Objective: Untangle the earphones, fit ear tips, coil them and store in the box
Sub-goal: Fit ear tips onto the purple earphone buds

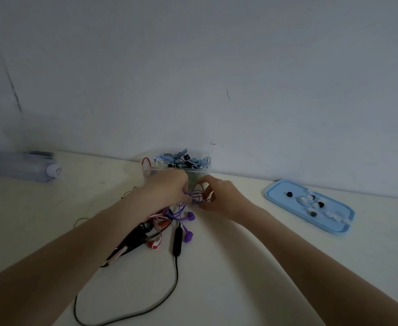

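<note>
A looped purple earphone cable (196, 194) is pinched between the left hand (167, 188) and right hand (219, 196). A clear box (176, 164) of coiled earphones is seen just beyond both hands; a blue lid (309, 205) bearing ear tips (315, 204) is seen well right of the right hand.

A plain wall (216, 67), painted pale grey-blue, is seen across the upper half of the view. It is marked by a dark diagonal crack or scuff (14, 90) at the left and a small scratch (227, 94) near the centre. A few dark specks are noted along its base. A cream-white table surface (240, 267) is butted against the wall. Lighting is dim and even; no source is shown.
</note>
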{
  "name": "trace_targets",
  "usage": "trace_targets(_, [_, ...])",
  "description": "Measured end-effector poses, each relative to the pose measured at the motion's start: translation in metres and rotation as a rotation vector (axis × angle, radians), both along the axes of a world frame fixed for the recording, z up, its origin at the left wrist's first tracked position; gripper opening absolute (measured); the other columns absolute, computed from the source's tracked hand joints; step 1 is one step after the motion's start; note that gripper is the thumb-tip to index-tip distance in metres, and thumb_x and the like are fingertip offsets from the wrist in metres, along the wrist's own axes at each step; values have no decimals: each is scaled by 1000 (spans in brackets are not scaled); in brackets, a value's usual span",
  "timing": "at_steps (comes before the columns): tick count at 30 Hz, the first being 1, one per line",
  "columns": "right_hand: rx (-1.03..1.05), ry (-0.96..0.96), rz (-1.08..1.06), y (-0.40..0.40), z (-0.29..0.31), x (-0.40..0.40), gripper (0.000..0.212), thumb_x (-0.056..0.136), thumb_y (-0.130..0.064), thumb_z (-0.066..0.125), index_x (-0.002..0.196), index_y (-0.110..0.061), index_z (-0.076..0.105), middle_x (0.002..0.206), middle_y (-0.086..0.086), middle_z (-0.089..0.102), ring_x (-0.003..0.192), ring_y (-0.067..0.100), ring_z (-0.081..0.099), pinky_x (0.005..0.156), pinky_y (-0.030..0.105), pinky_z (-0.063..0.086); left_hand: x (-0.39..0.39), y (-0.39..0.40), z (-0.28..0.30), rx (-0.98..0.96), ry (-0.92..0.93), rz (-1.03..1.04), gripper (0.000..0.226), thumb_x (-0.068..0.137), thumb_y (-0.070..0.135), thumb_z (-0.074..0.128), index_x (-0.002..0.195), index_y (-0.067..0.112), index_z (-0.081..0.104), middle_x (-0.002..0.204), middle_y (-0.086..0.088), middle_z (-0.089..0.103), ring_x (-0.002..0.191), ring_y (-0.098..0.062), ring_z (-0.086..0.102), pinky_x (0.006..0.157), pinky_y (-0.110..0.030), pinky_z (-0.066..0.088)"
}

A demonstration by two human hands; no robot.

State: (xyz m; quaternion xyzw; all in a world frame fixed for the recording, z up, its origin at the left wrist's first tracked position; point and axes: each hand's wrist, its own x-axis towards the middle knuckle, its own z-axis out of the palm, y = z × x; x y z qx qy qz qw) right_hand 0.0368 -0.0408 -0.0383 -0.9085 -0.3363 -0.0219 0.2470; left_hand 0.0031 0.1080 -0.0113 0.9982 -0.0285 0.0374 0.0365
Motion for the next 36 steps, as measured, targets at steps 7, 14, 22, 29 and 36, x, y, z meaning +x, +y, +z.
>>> trace_targets(7, [528,78,-141,-23,27,-3,38,80,-4,68,115,-11,59,86,5,61,70,15,53,68,19,40,-11,-22,39,-810,-107,-92,17,84,24,66,70,17,62,65,2,59,62,-12,53,58,-21,42])
trace_targets(14, [1185,596,-116,-77,52,-24,39,88,-6,58,122,-19,44,104,16,67,54,12,51,51,22,37,-15,-66,59,-1326,-17,-184,16,89,17,60,74,10,60,63,1,49,47,-5,46,50,-13,44])
trace_targets(22, [867,856,-220,-121,34,-34,39,94,-40,46,123,-14,51,119,9,62,60,21,66,39,19,40,-3,-100,48,-1497,96,-161,20,90,16,59,71,10,59,58,3,52,51,-8,48,61,-19,48])
trace_targets(29, [787,979,-129,-126,18,-40,61,79,-60,50,113,-10,59,93,8,71,44,11,41,35,15,26,1,-117,25,-1543,79,-78,21,92,17,56,72,10,57,70,-2,55,59,-11,50,58,-19,49])
trace_targets(36, [568,916,-219,-139,12,-32,3,87,-11,61,84,-9,61,69,1,56,37,4,29,34,13,17,8,-112,4,-1354,-63,75,16,91,13,58,77,7,56,67,-5,56,56,-13,51,52,-20,52])
